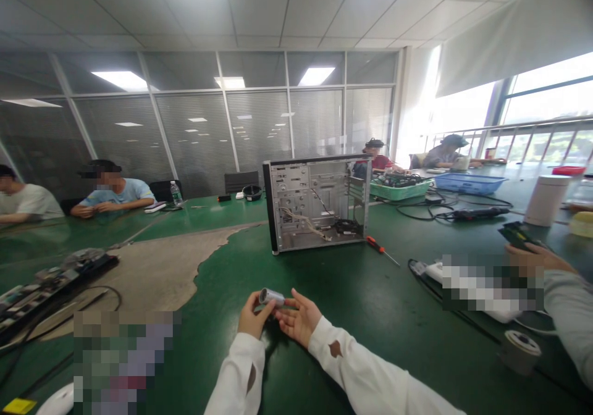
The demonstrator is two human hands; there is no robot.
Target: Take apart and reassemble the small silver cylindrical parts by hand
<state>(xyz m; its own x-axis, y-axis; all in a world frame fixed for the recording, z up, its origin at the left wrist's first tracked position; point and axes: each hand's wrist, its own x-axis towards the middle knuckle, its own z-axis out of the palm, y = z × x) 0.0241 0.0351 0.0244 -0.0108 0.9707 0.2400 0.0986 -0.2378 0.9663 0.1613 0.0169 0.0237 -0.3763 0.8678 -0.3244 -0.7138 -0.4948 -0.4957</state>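
Observation:
A small silvery cylinder [273, 296] is held over the green table, tilted toward the left. My left hand [252, 316] grips its left end between thumb and fingers. My right hand [301, 319] is palm up with its fingers spread, the fingertips beside the cylinder's right end. Beyond both hands stands an open computer case [319, 205], upright, with loose cables and a fan inside. A red and black screwdriver [382, 249] lies at the case's right corner.
At the left lies a long black tray of circuit parts [60, 282]. Cables, a power strip [482, 291] and a roll [521, 350] are at the right, beside another person's hand [532, 260]. A green basket [401, 189] and blue basket [470, 183] stand farther back.

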